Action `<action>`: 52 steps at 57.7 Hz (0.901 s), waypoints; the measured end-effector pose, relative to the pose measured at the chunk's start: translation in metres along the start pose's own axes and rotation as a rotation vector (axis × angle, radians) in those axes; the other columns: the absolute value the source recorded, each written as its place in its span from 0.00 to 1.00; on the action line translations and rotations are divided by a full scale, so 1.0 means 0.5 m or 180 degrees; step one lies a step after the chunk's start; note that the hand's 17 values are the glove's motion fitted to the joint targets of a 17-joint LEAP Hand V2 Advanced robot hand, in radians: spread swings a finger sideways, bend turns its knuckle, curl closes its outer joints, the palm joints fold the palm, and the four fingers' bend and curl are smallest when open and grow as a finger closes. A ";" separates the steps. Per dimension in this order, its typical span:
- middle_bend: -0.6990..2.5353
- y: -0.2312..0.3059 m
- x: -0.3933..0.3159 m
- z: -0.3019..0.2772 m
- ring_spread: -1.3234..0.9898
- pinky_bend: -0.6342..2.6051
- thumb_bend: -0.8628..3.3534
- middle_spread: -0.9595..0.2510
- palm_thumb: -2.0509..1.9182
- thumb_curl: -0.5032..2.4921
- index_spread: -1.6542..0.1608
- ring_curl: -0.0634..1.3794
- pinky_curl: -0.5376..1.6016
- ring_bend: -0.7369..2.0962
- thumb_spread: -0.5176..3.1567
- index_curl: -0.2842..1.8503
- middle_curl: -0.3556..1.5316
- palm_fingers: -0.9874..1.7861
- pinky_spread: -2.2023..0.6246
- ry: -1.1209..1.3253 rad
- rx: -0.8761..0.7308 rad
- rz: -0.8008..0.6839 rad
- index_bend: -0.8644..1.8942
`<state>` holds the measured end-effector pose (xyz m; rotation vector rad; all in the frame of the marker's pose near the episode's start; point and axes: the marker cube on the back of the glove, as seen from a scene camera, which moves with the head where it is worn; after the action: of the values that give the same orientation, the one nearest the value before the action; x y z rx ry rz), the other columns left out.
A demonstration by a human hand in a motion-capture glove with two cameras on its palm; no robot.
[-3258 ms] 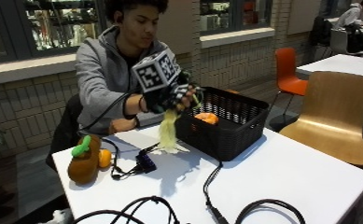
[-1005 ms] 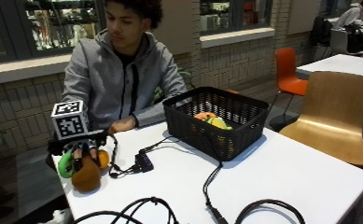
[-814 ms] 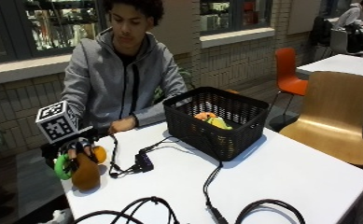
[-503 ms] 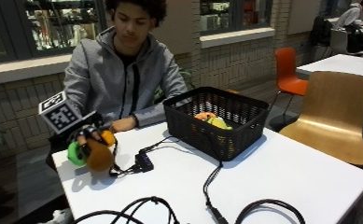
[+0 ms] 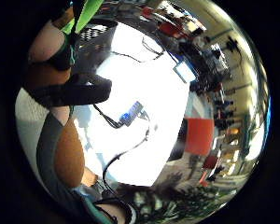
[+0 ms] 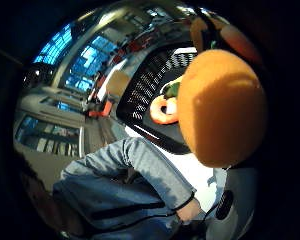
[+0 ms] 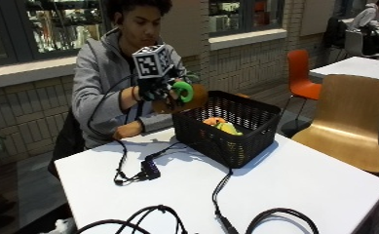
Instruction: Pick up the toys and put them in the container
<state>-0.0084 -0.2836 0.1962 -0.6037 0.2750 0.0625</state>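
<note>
One white counter (image 7: pixel 318 180) carries a black basket (image 7: pixel 231 129) at 1 o'clock; grip (image 7: pixel 155 85) curled round orange plush toy (image 7: pixel 188 96) above its rim.

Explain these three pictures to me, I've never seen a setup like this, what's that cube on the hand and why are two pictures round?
No robot here: a person at a white table wears a black glove on the right hand; the cube is a tracking marker. The outside view shows the whole scene. The two round pictures come from cameras on that palm. The hand holds an orange plush toy with a green ring beside the rim of a black mesh basket; the thumb side view shows the toy close up. Other toys lie in the basket. Black cables lie on the table.
</note>
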 end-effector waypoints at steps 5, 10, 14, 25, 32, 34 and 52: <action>0.26 -0.076 -0.047 0.021 0.46 0.62 0.27 0.76 0.72 0.51 0.70 0.37 0.45 0.64 0.43 0.41 0.26 0.46 0.68 -0.0048 -0.0146 -0.0215 0.46; 0.26 -0.148 -0.085 0.053 0.46 0.62 0.26 0.76 0.71 0.51 0.70 0.37 0.45 0.64 0.43 0.41 0.27 0.46 0.68 0.0117 -0.0193 -0.0244 0.46; 0.26 -0.189 -0.101 0.078 0.47 0.62 0.26 0.76 0.71 0.52 0.70 0.37 0.45 0.65 0.43 0.42 0.27 0.46 0.68 0.0355 -0.0280 -0.0356 0.45; 0.26 -0.213 -0.145 0.120 0.47 0.63 0.26 0.77 0.71 0.53 0.70 0.37 0.45 0.65 0.43 0.43 0.27 0.45 0.68 0.0338 -0.0413 -0.0570 0.45; 0.26 -0.213 -0.142 0.125 0.47 0.63 0.27 0.77 0.71 0.54 0.70 0.38 0.45 0.65 0.44 0.43 0.27 0.44 0.69 0.0275 -0.0514 -0.0605 0.45; 0.26 -0.212 -0.140 0.130 0.47 0.63 0.27 0.77 0.71 0.54 0.70 0.38 0.45 0.65 0.44 0.44 0.27 0.44 0.69 0.0345 -0.0557 -0.0591 0.45; 0.25 -0.173 -0.155 0.166 0.54 0.64 0.28 0.80 0.66 0.50 0.71 0.33 0.45 0.55 0.53 0.40 0.28 0.24 0.74 0.0683 -0.1412 -0.0830 0.37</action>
<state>-0.0512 -0.3058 0.3302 -1.0857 0.3921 -0.1992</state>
